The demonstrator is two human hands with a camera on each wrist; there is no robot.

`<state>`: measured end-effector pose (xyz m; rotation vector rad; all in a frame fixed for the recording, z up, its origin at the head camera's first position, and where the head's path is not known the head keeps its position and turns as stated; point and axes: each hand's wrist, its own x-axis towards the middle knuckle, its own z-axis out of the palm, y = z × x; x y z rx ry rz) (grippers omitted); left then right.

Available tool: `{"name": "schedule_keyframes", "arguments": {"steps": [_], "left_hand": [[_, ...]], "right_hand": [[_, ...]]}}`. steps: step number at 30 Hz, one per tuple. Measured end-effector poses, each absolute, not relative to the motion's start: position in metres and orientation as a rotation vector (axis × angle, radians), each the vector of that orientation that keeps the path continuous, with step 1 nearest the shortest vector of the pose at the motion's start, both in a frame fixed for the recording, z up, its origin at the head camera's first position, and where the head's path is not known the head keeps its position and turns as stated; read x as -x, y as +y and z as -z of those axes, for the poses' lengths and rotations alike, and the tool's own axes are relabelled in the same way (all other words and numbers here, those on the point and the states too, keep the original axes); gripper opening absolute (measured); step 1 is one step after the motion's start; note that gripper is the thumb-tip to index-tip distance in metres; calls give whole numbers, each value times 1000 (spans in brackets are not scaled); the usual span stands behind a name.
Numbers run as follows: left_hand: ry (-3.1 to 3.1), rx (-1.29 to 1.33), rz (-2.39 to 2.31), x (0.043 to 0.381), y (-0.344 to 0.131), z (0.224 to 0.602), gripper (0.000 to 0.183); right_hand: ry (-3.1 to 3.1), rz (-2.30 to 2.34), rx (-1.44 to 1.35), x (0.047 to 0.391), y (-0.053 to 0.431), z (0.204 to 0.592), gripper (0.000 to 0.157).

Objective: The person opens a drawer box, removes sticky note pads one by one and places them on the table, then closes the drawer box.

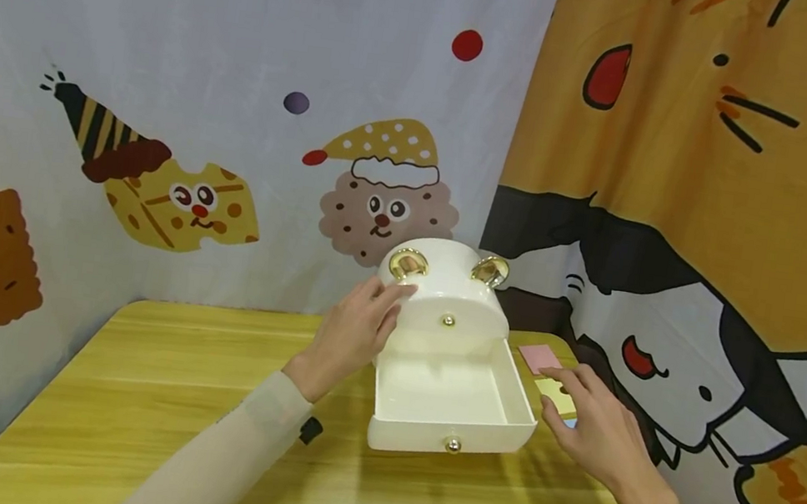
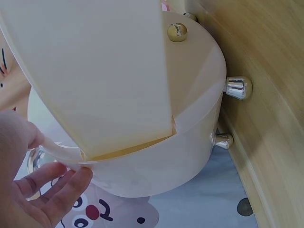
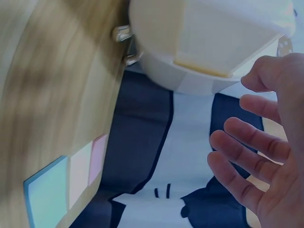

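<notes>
Head: forward-down, wide. Left wrist: close, tilted; white drawer box (image 2: pixel 128 95) upper centre. Right wrist: tilted; box upper right, sticky notes (image 3: pixel 79 175) lower left, both shared with head.

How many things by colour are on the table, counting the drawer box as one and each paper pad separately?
White: 1, the drawer box
Pink: 1, the pink pad
Yellow: 1, the yellow pad
Blue: 1, the blue pad
Total: 4
</notes>
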<state>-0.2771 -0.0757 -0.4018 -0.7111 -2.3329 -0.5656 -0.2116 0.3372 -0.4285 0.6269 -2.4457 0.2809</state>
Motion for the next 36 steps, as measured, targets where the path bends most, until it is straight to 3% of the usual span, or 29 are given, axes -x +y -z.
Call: {"name": "schedule_keyframes", "arguments": {"steps": [16,23,28,36], "left_hand": [[-2362,709,587,281,-73,401,42],[-2346,701,599,279,-74,400,42],[-2332,701,589,278,-76,401,42],[-2333,702,576,278,-76,403,42]], "right_hand": [[-2289,-316,-820,194,309,407,45],[-2249,-362,-937,184,292,402,25],[-2177,-400,-1029,179,281,402,41],[-2140,-459,-1132,174,270,407,33]]}}
